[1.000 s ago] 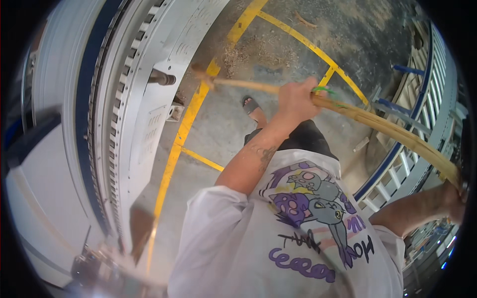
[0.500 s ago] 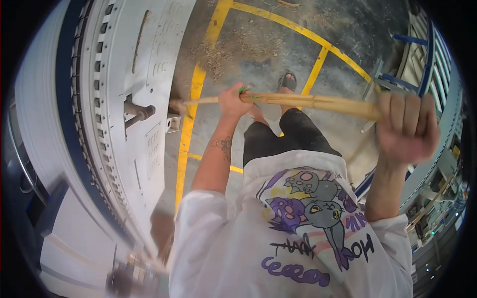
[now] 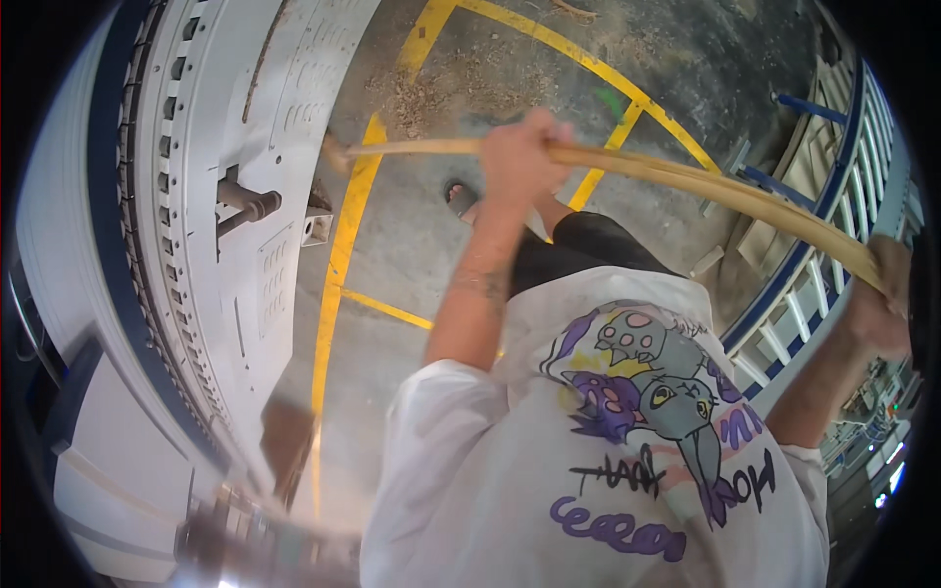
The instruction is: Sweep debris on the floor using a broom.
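Note:
A long yellowish pole (image 3: 686, 179), bamboo-like with lengthwise lines, slants across in front of me from the yellow floor line at the left to the far right. Its left end (image 3: 338, 154) is brownish and blurred, close to the white machine; I cannot tell its shape. My left hand (image 3: 524, 157) is closed around the pole near the middle of the view. At the right rim my right hand (image 3: 877, 309) grips the other end, partly in dark shadow. A blurred green smear (image 3: 610, 98) shows above the pole; what it is cannot be made out.
A tall white machine (image 3: 279, 127) with a protruding round peg (image 3: 257, 206) stands at my left. Yellow lines (image 3: 338, 245) mark the grey floor, strewn with wood chips (image 3: 431, 98). On the right is a blue-framed rack (image 3: 843, 186) with pale rollers.
The pole now slopes down more steeply to the right. My left hand has moved right and up, my right hand right and down. Green beside my left hand before now shows apart from it.

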`<action>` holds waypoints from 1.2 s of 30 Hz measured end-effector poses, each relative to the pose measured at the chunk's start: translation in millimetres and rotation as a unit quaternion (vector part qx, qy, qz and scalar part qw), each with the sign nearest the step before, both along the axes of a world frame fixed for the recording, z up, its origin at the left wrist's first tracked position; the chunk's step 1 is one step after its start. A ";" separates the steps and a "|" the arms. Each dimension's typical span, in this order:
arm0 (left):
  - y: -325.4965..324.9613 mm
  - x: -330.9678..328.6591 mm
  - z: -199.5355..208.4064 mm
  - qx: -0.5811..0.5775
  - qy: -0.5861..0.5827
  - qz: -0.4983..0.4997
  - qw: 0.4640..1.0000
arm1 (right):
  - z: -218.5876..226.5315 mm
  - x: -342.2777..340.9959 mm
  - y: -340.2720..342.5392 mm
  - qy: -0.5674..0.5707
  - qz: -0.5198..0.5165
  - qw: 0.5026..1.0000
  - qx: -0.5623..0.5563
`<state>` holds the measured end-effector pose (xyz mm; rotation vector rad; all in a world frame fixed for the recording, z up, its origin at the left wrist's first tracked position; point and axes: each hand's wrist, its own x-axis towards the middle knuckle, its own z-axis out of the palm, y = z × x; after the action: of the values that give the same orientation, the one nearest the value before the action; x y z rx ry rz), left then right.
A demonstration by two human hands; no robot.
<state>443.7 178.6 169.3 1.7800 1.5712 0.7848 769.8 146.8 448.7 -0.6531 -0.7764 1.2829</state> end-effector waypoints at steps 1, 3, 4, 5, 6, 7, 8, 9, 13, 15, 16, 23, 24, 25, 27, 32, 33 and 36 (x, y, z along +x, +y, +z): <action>-1.1 -19.5 -14.8 -0.052 0.034 -0.008 0.998 | -31.9 -12.7 -8.0 -0.042 -0.071 0.994 -0.072; -4.2 -71.5 -55.0 -0.138 0.087 -0.063 0.985 | -99.8 -47.5 -17.1 -0.047 -0.096 0.973 -0.203; -11.6 -86.5 -80.3 -0.145 0.084 -0.060 0.984 | -122.4 -59.7 -21.3 0.033 -0.059 0.971 -0.229; -21.8 -103.2 -107.9 -0.191 0.124 -0.079 0.971 | -145.0 -66.9 -26.6 0.223 0.011 0.943 -0.246; -29.6 -112.3 -126.7 -0.236 0.164 -0.100 0.953 | -164.8 -73.0 -34.0 0.225 0.009 0.941 -0.253; -34.5 -109.8 -134.4 -0.242 0.162 -0.105 0.951 | -178.2 -76.1 -42.1 0.228 -0.024 0.933 -0.276; -39.9 -105.0 -141.9 -0.216 0.166 -0.100 0.957 | -185.9 -76.8 -48.0 0.230 -0.058 0.924 -0.298; -45.8 -98.9 -142.5 -0.190 0.170 -0.095 0.962 | -182.2 -73.0 -51.8 0.210 -0.050 0.926 -0.309; -53.2 -72.3 -138.9 -0.119 0.094 -0.052 0.987 | -144.6 -67.4 -58.3 0.137 -0.041 0.949 -0.282; -48.6 -61.2 -140.9 -0.026 0.128 -0.002 0.991 | -119.2 -67.4 -50.2 0.112 -0.036 0.958 -0.261; -43.9 -55.6 -132.5 -0.025 0.127 -0.006 0.992 | -110.0 -66.2 -48.7 0.089 -0.034 0.966 -0.242; 0.1 8.0 -58.5 0.086 -0.040 0.003 0.995 | -23.3 0.7 -65.3 0.014 -0.063 0.985 -0.157; -8.2 10.9 -54.4 0.083 -0.042 0.008 0.996 | -17.9 5.3 -67.8 0.047 -0.051 0.987 -0.148; -9.0 10.5 -51.2 0.106 -0.040 0.010 0.993 | -18.6 9.3 -62.8 0.082 -0.035 0.987 -0.132; -12.1 -8.8 -55.5 0.133 -0.036 0.022 0.990 | -31.8 10.6 -74.5 0.075 -0.069 0.986 -0.132; -90.3 -98.0 -107.5 0.025 0.129 0.002 0.991 | -132.4 -96.4 -126.1 0.189 -0.224 0.926 -0.239; -106.4 -98.0 -109.5 0.015 0.125 -0.005 0.992 | -143.3 -104.6 -144.2 0.194 -0.263 0.911 -0.252; -119.9 -111.5 -120.7 -0.013 0.216 -0.108 0.970 | -156.5 -115.8 -193.0 0.206 -0.308 0.890 -0.265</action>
<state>332.2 58.7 48.6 2.1592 1.5993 0.2807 654.0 -46.2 292.3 -0.9279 0.1602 0.9741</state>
